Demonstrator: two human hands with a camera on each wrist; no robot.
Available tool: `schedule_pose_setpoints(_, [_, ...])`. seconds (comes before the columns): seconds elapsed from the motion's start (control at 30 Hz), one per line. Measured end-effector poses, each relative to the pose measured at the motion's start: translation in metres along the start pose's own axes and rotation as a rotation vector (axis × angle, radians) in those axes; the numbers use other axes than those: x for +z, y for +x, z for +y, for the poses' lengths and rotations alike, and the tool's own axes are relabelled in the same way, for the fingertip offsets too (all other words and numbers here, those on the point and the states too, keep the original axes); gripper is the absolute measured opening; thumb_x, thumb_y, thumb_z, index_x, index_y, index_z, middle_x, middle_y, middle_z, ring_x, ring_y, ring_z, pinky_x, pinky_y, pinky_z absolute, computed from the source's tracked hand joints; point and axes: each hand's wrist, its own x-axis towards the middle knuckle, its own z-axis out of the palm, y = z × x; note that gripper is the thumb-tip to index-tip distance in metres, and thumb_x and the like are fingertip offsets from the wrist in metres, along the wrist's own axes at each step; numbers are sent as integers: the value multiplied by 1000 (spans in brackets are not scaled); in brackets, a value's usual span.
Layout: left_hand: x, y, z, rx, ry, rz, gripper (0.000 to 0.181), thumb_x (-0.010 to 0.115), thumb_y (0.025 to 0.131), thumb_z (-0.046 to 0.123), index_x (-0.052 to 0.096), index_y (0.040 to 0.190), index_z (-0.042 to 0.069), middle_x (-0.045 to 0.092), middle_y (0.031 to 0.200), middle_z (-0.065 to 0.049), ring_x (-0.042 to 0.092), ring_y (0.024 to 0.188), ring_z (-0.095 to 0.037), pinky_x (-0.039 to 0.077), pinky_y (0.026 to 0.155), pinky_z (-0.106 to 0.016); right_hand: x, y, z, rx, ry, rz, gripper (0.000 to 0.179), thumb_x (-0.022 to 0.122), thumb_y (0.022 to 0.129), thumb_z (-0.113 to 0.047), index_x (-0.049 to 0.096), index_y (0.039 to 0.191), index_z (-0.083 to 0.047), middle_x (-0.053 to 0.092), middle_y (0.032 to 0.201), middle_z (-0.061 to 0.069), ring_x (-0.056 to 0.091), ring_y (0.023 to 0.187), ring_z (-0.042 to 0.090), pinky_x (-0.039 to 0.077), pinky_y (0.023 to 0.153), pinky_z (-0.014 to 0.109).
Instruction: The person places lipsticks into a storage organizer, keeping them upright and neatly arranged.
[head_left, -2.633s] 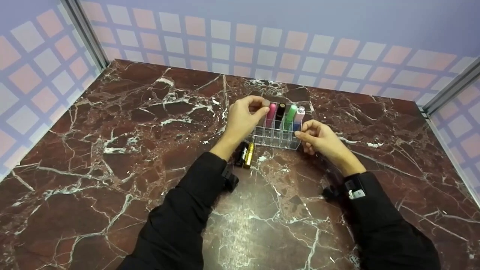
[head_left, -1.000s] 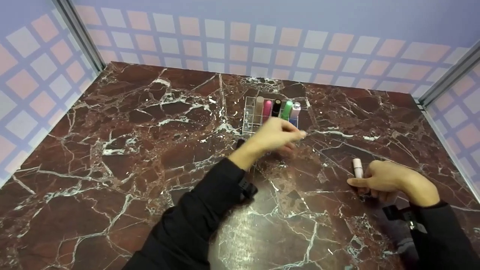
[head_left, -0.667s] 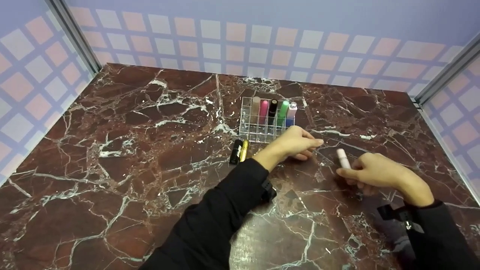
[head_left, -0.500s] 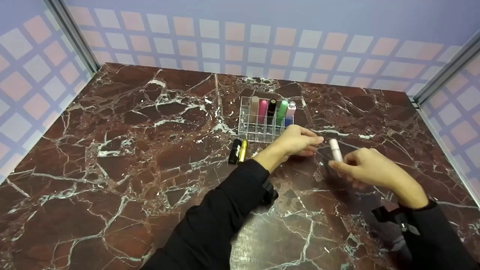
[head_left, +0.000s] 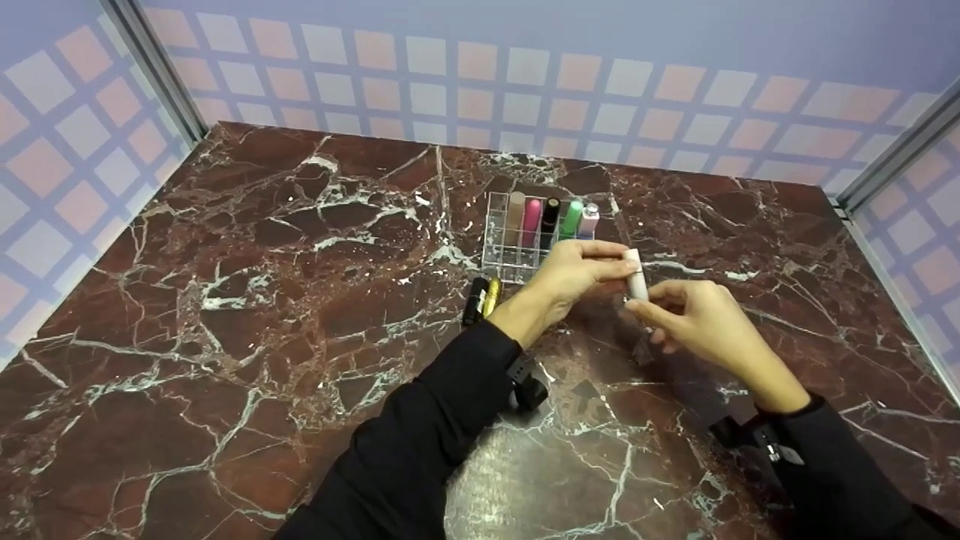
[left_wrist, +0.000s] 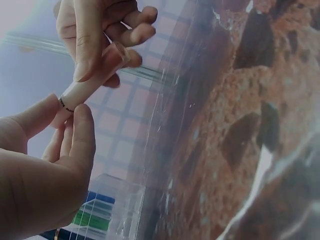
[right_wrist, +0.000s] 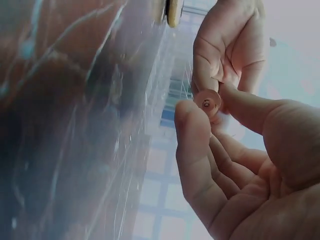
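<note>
In the head view a pale pink lipstick tube (head_left: 636, 279) stands slightly tilted above the table, between both hands. My left hand (head_left: 562, 276) pinches its upper end between thumb and fingers. Lower down, my right hand (head_left: 701, 319) pinches the other end. The left wrist view shows small dark lettering around the lipstick (left_wrist: 90, 89); its round end (right_wrist: 206, 103) faces the right wrist camera. Just behind the left hand sits a clear compartment organizer (head_left: 501, 256). Its back row holds tan (head_left: 516, 217), pink (head_left: 532, 223), black, green (head_left: 571, 217) and pink-and-blue tubes.
A black tube (head_left: 474, 301) and a gold tube (head_left: 492, 296) lie side by side in front of the organizer's left corner, near the left forearm. Patterned walls (head_left: 480, 82) enclose the back and sides of the marbled table (head_left: 300, 360).
A tan tube now stands in the organizer where the left hand was. My right hand picked up the lipstick at the right and brought it leftward; my left hand has come to grip it too.
</note>
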Motion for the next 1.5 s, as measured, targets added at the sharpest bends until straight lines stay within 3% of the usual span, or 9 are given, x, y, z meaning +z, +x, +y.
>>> schedule_pose_setpoints(0.3, [-10,-5,7,16,-45,19,22,74,90,-6,72,112,-4,75,100,-15,75,89,-25,63,82,-32,14,6,-4,-26,98,4,43,72,99,-35,70,119,3,76,92,17,72,64,26,62,52,37])
schedule_pose_setpoints(0.63, [-20,-7,14,34,-1,62,29,74,92,-3,71,120,-3,73,105,-12,73,94,-25,64,80,-33,27,12,-13,-8,129,-3,37,75,98,-31,72,117,0,76,90,15,71,61,27,61,50,39])
schedule_pose_setpoints(0.9, [-31,-9,20,68,44,30,27,78,91,2,72,116,-4,75,105,-13,75,92,-25,63,84,-31,29,17,-24,-50,169,2,35,74,98,-27,72,117,2,76,92,16,71,63,28,61,50,38])
schedule_pose_setpoints(1.17, [-48,-13,34,112,56,53,28,80,89,3,73,115,-2,75,107,-14,75,96,-28,62,86,-31,35,31,-41,-55,215,-8,36,75,98,-28,71,120,0,75,92,18,70,70,39,62,55,40])
schedule_pose_setpoints(1.3, [-56,-15,43,143,88,42,30,78,91,3,71,119,-4,74,111,-14,74,99,-28,62,88,-32,39,40,-47,-68,229,-2,35,74,98,-26,71,120,0,74,91,20,69,65,33,62,55,40])
schedule_pose_setpoints(1.5, [-68,-15,52,160,120,96,34,79,91,5,70,123,-2,74,113,-13,74,100,-26,61,88,-31,47,57,-54,-33,304,-41,36,73,99,-24,70,123,2,72,93,23,65,59,19,59,52,29])
